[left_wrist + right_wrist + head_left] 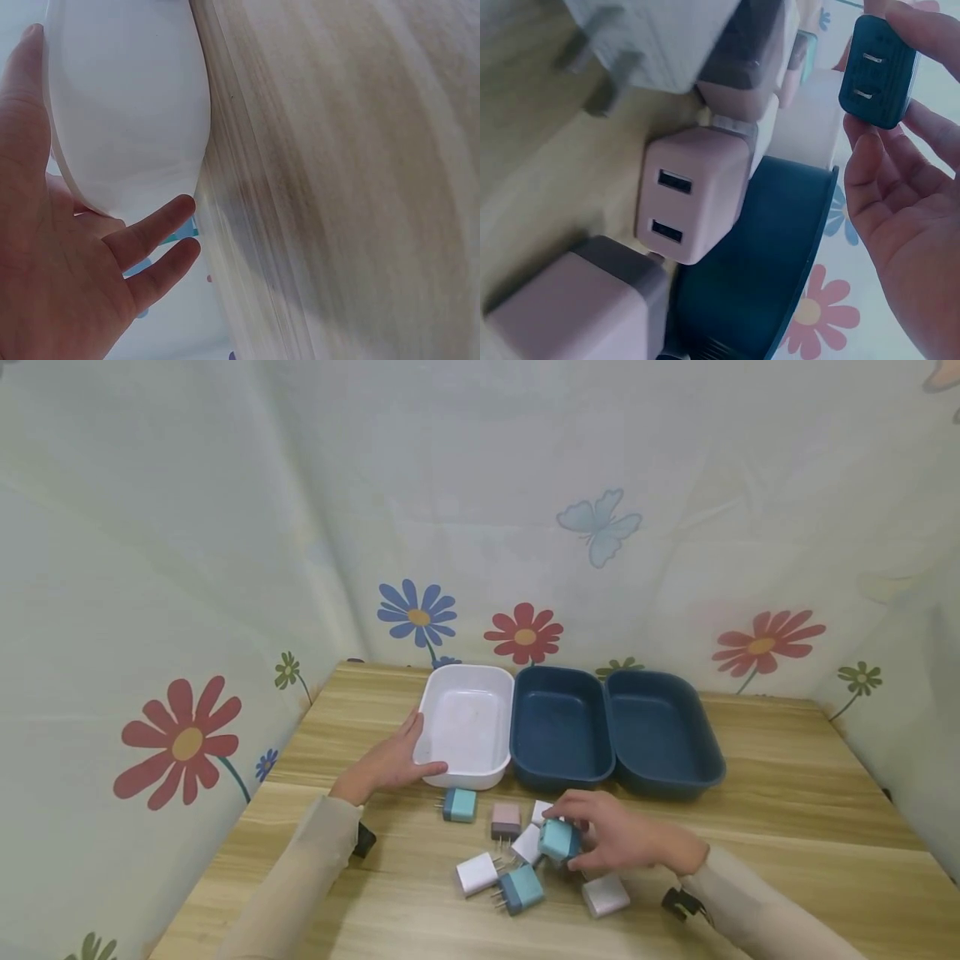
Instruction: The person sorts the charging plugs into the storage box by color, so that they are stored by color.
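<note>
My left hand [387, 764] touches the near left corner of the white bin [468, 777], its thumb lying along the front rim. The left wrist view shows this palm against the bin's outer wall [135, 112], two fingers extended beneath. Between thumb and fingertips, my right hand [618, 832] pinches a teal charger plug [557, 839] above the other plugs. Its dark end with two metal prongs faces the right wrist camera. Around it lie white plugs [476, 874], a pink plug [506, 820], a second teal plug [522, 888] and a pale plug [605, 894].
Two dark blue bins [562, 768] [667, 781] stand in a row to the right of the white one. Another teal plug [459, 805] lies right in front of the white bin. A flower-printed cloth [480, 510] hangs behind the wooden table [810, 827].
</note>
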The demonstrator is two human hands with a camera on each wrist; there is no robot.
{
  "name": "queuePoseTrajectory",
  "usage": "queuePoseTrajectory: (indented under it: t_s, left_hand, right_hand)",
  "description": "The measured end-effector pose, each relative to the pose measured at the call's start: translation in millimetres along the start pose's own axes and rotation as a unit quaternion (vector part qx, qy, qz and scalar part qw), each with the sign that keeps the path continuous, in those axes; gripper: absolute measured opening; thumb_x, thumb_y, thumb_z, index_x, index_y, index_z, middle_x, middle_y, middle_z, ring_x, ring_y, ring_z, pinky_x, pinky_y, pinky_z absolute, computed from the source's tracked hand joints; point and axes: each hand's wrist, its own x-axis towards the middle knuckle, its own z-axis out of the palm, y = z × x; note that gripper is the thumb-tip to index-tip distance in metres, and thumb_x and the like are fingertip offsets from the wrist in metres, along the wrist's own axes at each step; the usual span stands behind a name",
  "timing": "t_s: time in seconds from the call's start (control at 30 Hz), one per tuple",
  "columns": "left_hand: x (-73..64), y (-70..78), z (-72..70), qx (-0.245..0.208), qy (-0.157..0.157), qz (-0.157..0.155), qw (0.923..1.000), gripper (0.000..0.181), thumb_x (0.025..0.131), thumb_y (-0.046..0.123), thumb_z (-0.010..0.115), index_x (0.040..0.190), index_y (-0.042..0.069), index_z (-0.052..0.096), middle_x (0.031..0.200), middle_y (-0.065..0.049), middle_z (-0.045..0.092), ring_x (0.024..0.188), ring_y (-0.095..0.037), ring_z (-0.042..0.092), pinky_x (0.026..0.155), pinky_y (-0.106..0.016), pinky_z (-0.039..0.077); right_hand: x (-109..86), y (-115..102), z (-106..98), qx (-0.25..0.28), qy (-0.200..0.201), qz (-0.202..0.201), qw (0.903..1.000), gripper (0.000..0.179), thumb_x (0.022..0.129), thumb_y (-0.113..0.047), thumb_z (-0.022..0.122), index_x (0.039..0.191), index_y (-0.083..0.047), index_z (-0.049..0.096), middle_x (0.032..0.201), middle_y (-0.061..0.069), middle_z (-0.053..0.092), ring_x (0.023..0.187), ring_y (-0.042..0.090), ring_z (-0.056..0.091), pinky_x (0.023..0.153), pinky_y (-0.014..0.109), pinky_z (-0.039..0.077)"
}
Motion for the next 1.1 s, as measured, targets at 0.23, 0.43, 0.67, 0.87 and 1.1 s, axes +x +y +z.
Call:
queuePoseTrajectory:
  t_s: [0.23, 0.43, 0.67, 0.87, 1.1]
  left_hand:
    - [-2.2, 2.4, -0.9, -0.002, 0.003, 0.001, 1.0000, 0.109, 0.080, 0.065, 0.059, 0.151, 0.003, 0.003, 0.157, -0.012, -0.004, 0.138, -0.037, 0.020, 0.106, -0.049, 0.027]
    - [-2.0, 1.8, -0.8, 0.005, 0.005, 0.005, 1.0000, 0.109, 0.081, 0.066, 0.058, 0.151, 0.002, 0.003, 0.157, -0.012, -0.003, 0.137, -0.037, 0.022, 0.106, -0.049, 0.028]
    - [-1.7, 2.4, -1.1, 0.007, 0.000, 0.005, 1.0000, 0.109, 0.081, 0.065, 0.058, 0.150, 0.000, 0.004, 0.157, -0.014, -0.003, 0.137, -0.039, 0.022, 0.106, -0.050, 0.028]
    - [-2.6, 3.8, -1.8, 0.006, 0.000, 0.007, 1.0000, 0.110, 0.080, 0.067, 0.057, 0.150, 0.000, 0.005, 0.157, -0.015, -0.002, 0.137, -0.039, 0.021, 0.106, -0.050, 0.028]
    - [-2.3, 4.3, -1.5, 0.004, 0.002, 0.007, 1.0000, 0.113, 0.078, 0.072, 0.055, 0.150, 0.001, 0.003, 0.157, -0.014, -0.002, 0.137, -0.038, 0.022, 0.107, -0.048, 0.028]
  right_hand:
    - [9.2, 6, -7, 0.010, 0.015, 0.011, 0.9998, 0.056, 0.071, -0.017, 0.081, 0.123, -0.006, 0.061, 0.110, -0.006, 0.056, 0.091, 0.008, 0.053, 0.073, 0.025, 0.050]
    - [16.1, 12, -12, 0.019, 0.010, 0.037, 0.9991, 0.052, 0.074, -0.015, 0.077, 0.124, -0.009, 0.061, 0.113, -0.007, 0.056, 0.093, 0.009, 0.053, 0.077, 0.025, 0.050]
    - [28.3, 18, -17, 0.005, 0.029, 0.049, 0.9984, 0.051, 0.076, -0.014, 0.075, 0.125, -0.011, 0.061, 0.116, -0.006, 0.055, 0.102, 0.012, 0.051, 0.087, 0.031, 0.048]
    - [40.9, 21, -24, 0.005, 0.055, 0.057, 0.9968, 0.049, 0.078, -0.012, 0.073, 0.125, -0.011, 0.060, 0.116, -0.003, 0.056, 0.102, 0.015, 0.051, 0.086, 0.033, 0.048]
    - [55.8, 33, -31, -0.005, 0.086, 0.050, 0.9951, 0.049, 0.076, -0.013, 0.073, 0.123, -0.007, 0.061, 0.113, 0.001, 0.058, 0.095, 0.016, 0.052, 0.079, 0.029, 0.049]
